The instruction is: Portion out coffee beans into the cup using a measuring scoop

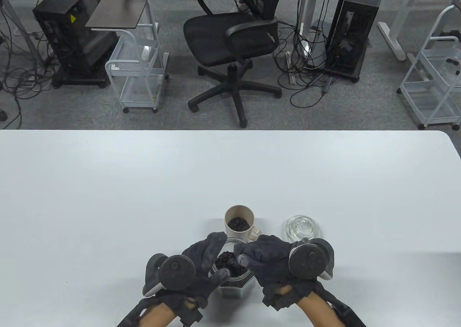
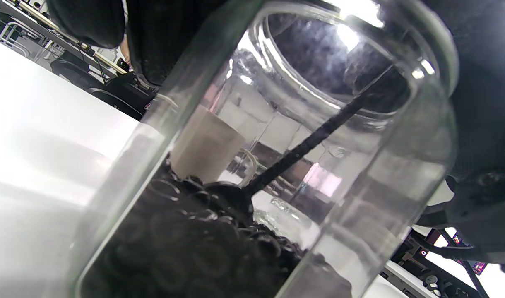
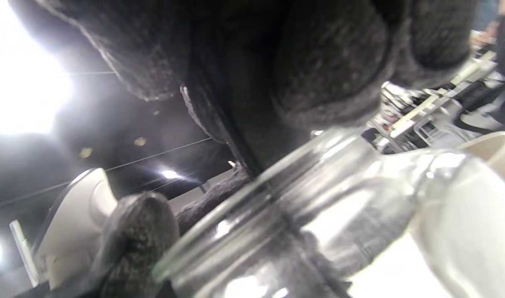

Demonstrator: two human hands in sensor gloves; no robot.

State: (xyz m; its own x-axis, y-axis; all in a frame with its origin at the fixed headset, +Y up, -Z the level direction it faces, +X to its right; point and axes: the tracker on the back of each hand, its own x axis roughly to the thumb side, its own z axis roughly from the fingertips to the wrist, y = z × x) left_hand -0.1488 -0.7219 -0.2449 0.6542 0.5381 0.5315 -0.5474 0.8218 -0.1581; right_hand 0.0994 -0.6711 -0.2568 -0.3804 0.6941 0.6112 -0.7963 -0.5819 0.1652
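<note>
Black scoop (image 2: pixel 296 151) in bean jar (image 1: pixel 232 274), beige cup (image 1: pixel 239 223) behind

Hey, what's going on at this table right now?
A person in sensor gloves is portioning coffee beans. The left hand grips a glass jar of beans near the table's front edge. The right hand is over the jar's mouth, holding a black scoop whose bowl sits down among the beans. Just behind the jar, a beige cup already has some beans in it. The jar's glass lid lies on the table to the cup's right.
</note>
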